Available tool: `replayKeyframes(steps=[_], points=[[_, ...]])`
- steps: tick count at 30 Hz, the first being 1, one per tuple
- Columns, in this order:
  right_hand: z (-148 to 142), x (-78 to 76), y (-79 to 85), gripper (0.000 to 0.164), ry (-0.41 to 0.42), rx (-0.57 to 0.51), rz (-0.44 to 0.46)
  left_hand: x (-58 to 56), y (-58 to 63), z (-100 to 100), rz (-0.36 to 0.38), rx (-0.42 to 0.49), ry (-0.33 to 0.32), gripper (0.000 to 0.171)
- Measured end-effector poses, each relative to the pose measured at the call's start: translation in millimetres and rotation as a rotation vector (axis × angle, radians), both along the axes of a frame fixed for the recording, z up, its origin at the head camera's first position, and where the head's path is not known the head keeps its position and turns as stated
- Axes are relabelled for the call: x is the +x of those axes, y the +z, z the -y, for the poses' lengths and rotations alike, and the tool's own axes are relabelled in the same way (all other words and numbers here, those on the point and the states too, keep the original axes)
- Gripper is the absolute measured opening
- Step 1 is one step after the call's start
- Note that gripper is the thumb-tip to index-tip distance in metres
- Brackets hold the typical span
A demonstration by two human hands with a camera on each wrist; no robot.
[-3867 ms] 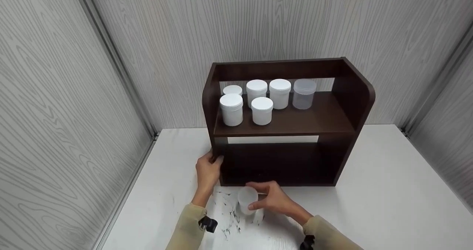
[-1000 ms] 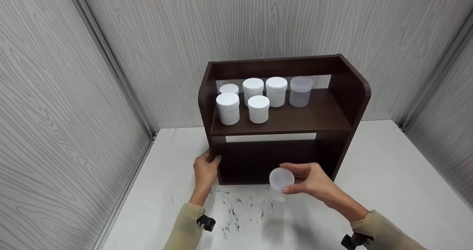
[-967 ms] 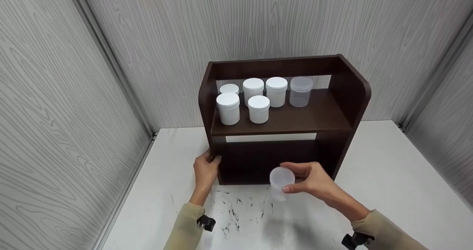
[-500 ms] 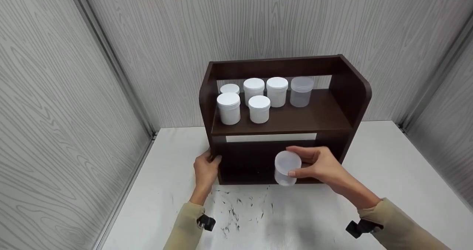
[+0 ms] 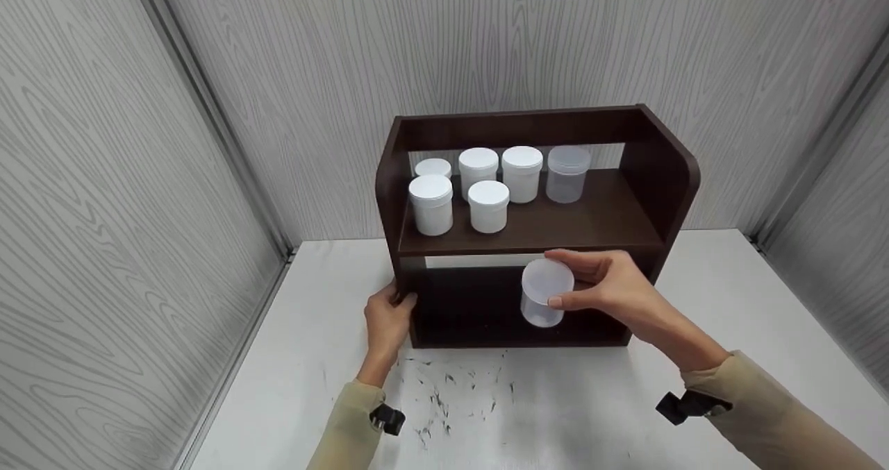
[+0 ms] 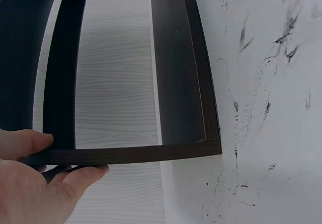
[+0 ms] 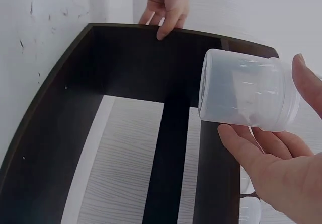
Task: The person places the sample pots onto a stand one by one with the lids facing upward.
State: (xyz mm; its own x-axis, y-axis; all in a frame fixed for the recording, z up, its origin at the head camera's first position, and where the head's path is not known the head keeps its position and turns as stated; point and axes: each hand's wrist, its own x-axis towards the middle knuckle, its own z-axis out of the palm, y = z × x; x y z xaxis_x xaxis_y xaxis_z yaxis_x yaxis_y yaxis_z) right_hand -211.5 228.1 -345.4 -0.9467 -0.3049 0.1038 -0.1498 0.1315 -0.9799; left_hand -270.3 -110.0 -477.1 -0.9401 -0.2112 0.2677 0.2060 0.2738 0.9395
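My right hand [image 5: 618, 289] holds a translucent plastic jar [image 5: 545, 296] between thumb and fingers, in front of the shelf's lower compartment. In the right wrist view the jar [image 7: 246, 90] shows its lid end toward the thumb. My left hand [image 5: 387, 321] grips the left side panel of the dark brown shelf [image 5: 535, 244], thumb on the inner side and fingers outside, as the left wrist view shows the hand [image 6: 45, 176]. On the upper board stand several white lidded jars [image 5: 432, 206] and one translucent jar [image 5: 567, 175] at the right end of the back row.
The shelf stands on a white table [image 5: 312, 282] with dark scuff marks [image 5: 437, 404] in front of it. Pale wood-grain panels [image 5: 278, 53] rise behind and at both sides. The shelf's right side panel [image 5: 670, 171] stands past the translucent jar.
My right hand has lifted the translucent jar from near the table, moving it up and to the right toward the shelf. The left hand keeps its grip on the side panel.
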Motion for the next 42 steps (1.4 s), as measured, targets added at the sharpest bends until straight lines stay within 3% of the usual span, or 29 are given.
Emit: replayKeyframes(steps=[10,21,31,42], points=[[0,-10.3,29.0,0.074,-0.057,0.027,-0.059,-0.5,-0.2,0,-0.001,0.01,0.0,0.037],[-3,-27.2,50.7,0.071,-0.08,-0.015,-0.08,-1.9,-0.4,-1,-0.006,-0.002,-0.004,0.041],[-7,-52.8,57.5,0.072,-0.122,0.001,-0.085,-0.7,-0.8,0,-0.009,-0.002,0.014,0.031],[-3,-82.9,52.6,0.075,-0.176,0.015,-0.083,-1.7,-1.6,0,-0.024,-0.005,0.011,0.03]])
